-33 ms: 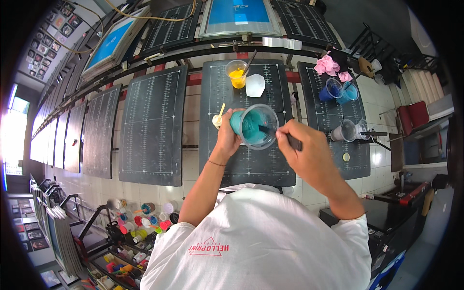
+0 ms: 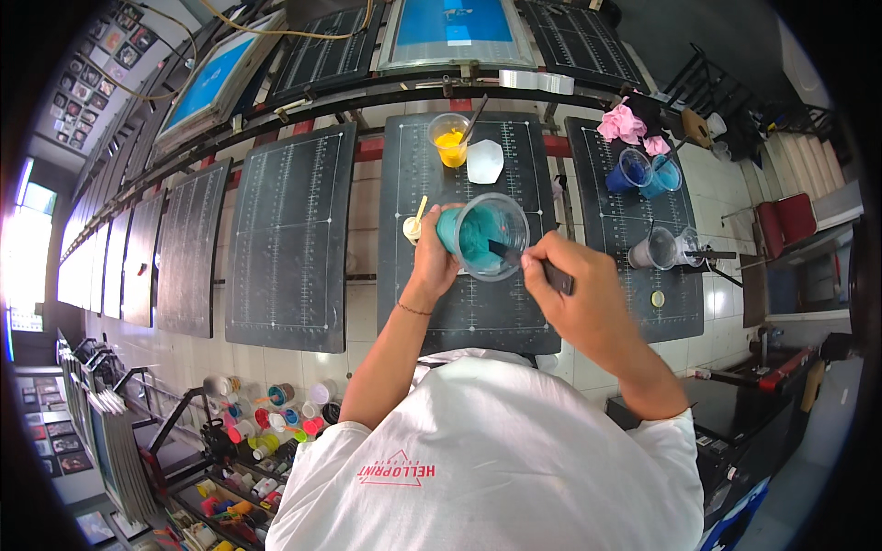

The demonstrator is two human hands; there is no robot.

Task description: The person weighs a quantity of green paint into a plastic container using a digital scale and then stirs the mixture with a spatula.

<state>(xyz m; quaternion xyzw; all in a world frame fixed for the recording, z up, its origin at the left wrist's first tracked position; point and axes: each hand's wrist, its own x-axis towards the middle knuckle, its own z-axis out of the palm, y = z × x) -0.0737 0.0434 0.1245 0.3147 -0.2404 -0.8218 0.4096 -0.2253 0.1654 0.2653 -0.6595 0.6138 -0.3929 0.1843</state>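
Note:
A clear plastic cup (image 2: 508,213) with teal ink (image 2: 476,230) lies tilted in my left hand (image 2: 434,255), its mouth turned toward my right. The fingers wrap round the cup's base. My right hand (image 2: 579,280) grips a dark spatula (image 2: 557,277), whose blade reaches through the mouth into the ink. Just left of my left hand is a small pot (image 2: 412,230) with a pale yellow stick. Beyond the cup, a second clear cup (image 2: 449,138) holds yellow ink and a dark stick, beside a white piece of paper or lid (image 2: 485,163).
Black gridded boards (image 2: 287,248) stand in a row. On the right board are a dark blue cup (image 2: 628,173), a light blue cup (image 2: 663,179), pink crumpled paper (image 2: 622,125), greyish cups (image 2: 652,250) and a small round lid (image 2: 657,298). Several ink containers (image 2: 276,422) stand at lower left.
The spatula blade and my right hand have shifted very slightly within the stirring position, and the ink's surface looks a little different. The cup stays in my left hand.

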